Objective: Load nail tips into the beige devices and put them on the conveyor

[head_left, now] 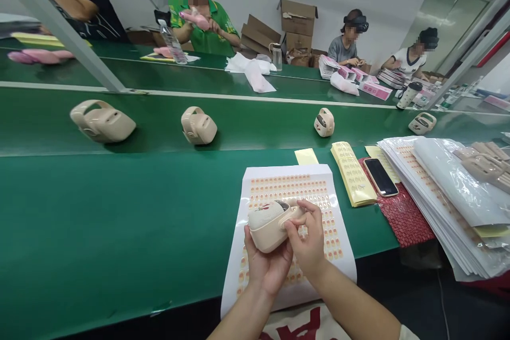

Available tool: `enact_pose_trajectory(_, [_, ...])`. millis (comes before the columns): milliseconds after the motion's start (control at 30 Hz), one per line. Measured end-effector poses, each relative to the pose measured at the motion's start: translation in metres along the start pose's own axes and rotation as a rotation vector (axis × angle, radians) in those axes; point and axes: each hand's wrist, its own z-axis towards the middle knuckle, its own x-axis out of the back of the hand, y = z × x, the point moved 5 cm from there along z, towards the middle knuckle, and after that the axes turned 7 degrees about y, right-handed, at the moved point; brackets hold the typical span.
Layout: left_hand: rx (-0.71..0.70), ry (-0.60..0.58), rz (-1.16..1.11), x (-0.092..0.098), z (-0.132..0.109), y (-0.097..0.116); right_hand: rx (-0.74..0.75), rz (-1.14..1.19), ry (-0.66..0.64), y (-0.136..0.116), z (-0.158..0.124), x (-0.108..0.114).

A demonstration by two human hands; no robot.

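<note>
A small cream portable speaker (266,226) with a carry handle, a mesh front and a red printed motif is in both my hands. My left hand (269,271) cups it from below, with the thumb along its left side. My right hand (308,236) is closed at the handle, thumb and fingertips pressed against the round joint where the handle meets the body. Whether a sticker lies under those fingertips is hidden. Beneath the hands lies a white sheet (289,188) with rows of small orange stickers; the speaker is held above it.
Similar cream speakers (199,126) stand spaced along the green belt (258,127). To my right are yellow sticker strips (353,172), a phone (381,177) on red bubble wrap (410,218), and a stack of sheets (450,223). Several people sit across; one person (207,24) holds a pink item.
</note>
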Motion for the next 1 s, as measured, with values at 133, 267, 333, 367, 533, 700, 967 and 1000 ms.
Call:
enact_pose_trajectory(133, [-0.025,0.092,-0.012,0.008,-0.002,0.0,0.307,-0.156,-0.015,-0.007,-0.006,-0.004])
enact_pose_trajectory(267, [0.025,0.008,0.041,0.005,-0.004,0.001,0.083,-0.182,-0.107,0.005,0.0,-0.005])
enact_pose_trajectory(333, [0.081,-0.027,0.048,0.004,-0.005,0.0,-0.085,-0.109,-0.185,0.011,0.002,-0.006])
enact_pose_trajectory(367, [0.105,-0.034,0.044,0.004,-0.005,0.0,-0.131,-0.07,-0.214,0.013,0.003,-0.007])
enact_pose_trajectory(533, [0.156,-0.055,0.036,0.003,-0.008,0.0,-0.318,0.025,-0.16,0.024,0.009,-0.009])
enact_pose_trajectory(700, [0.232,-0.047,0.058,-0.001,-0.011,-0.004,-0.498,0.11,-0.189,0.043,0.014,0.004])
enact_pose_trajectory(967, [0.221,0.006,0.024,0.006,-0.008,0.008,-0.075,-0.395,-0.592,0.065,-0.037,0.101])
enact_pose_trajectory(1000, [0.219,0.009,0.023,0.006,-0.007,0.009,0.015,-0.448,-0.612,0.066,-0.047,0.109])
